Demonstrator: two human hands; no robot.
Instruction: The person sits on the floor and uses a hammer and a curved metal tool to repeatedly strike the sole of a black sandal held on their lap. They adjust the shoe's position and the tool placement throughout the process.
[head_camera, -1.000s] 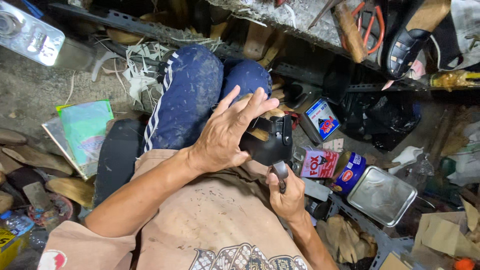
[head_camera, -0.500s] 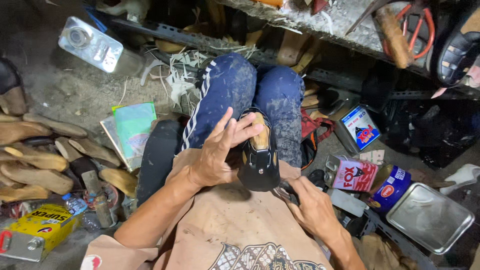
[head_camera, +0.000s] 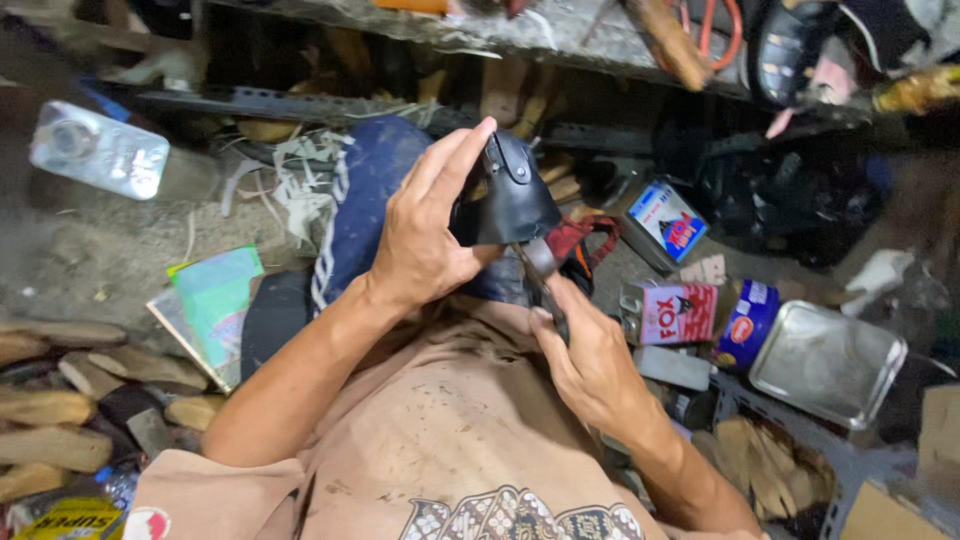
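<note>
My left hand (head_camera: 425, 235) grips a black leather shoe (head_camera: 510, 195), holding it up over my lap with the fingers wrapped across its side. My right hand (head_camera: 585, 355) holds a pair of metal pliers (head_camera: 540, 280) whose jaws reach up to the lower edge of the shoe. Under both hands are my knees in dark blue trousers (head_camera: 365, 200) with a white side stripe. The far side of the shoe is hidden by my fingers.
Right of my lap lie a red and white pouch (head_camera: 675, 312), a blue tin (head_camera: 745, 325), a blue and white can (head_camera: 665, 220) and a metal tray (head_camera: 830, 360). Wooden shoe soles (head_camera: 70, 400) pile at the left, near a green booklet (head_camera: 215, 300).
The shoe has been raised and turned more upright in my left hand. My right hand has brought the pliers up to its lower edge. The view has shifted closer.
</note>
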